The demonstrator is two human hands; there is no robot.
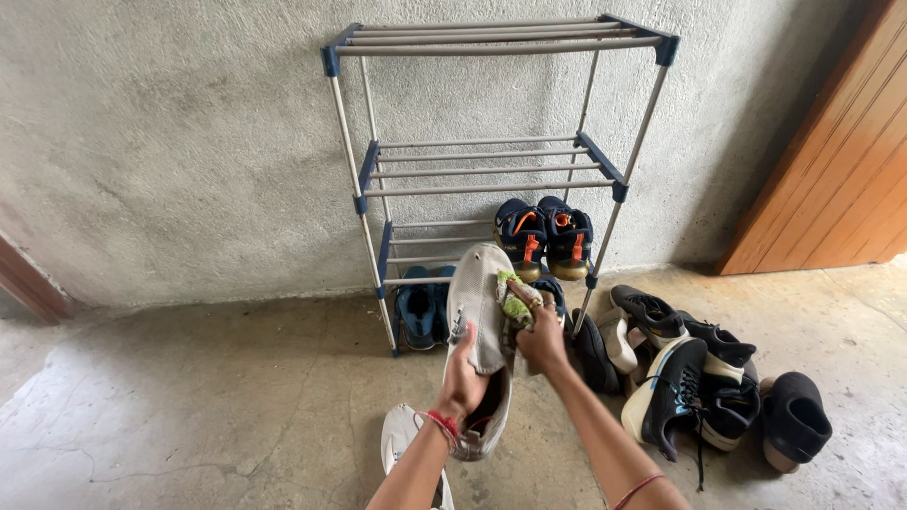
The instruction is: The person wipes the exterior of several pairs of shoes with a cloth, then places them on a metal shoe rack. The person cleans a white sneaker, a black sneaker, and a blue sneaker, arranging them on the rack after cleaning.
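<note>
Bare upper rack shelves (482, 170); shoe pile (699, 378) crowding floor at right

My left hand (463, 382) covers part of the grey shoe (480, 312). At 6 o'clock, the white shoe (402, 439) is cut off by the edge. Cloth (513, 297) detail: unreadable.

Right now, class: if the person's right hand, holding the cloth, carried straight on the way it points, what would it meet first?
The right hand presses a green cloth against the grey shoe; beyond that, probably the shoe rack, though depth is unclear.
</note>
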